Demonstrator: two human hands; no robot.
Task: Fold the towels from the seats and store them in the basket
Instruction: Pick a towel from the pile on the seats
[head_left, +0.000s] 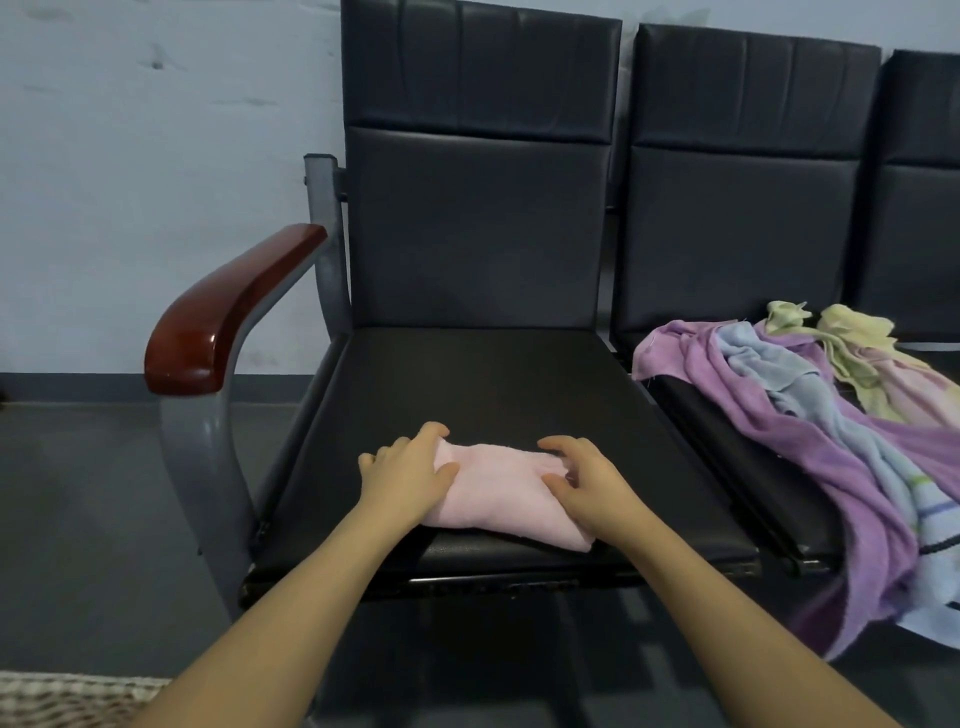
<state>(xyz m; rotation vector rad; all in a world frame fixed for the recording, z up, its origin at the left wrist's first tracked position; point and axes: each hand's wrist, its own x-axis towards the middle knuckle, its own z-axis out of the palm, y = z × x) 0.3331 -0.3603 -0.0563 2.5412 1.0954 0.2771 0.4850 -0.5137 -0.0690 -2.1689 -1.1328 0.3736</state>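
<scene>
Woven basket (62, 699) showed only one corner, at the bottom left. Two bare forearms reached forward to one folded pink towel (501, 493) on the front part of the left seat (467, 374). One left hand (410, 475) lay on its left end with fingers curled over the edge, and one right hand (582, 480) gripped its right end with bent fingers. On the next seat (727, 431) lay one heap of loose towels (810, 405): purple, blue, yellow, pale pink, four at least. One wooden armrest (228, 306) stood at the left.
</scene>
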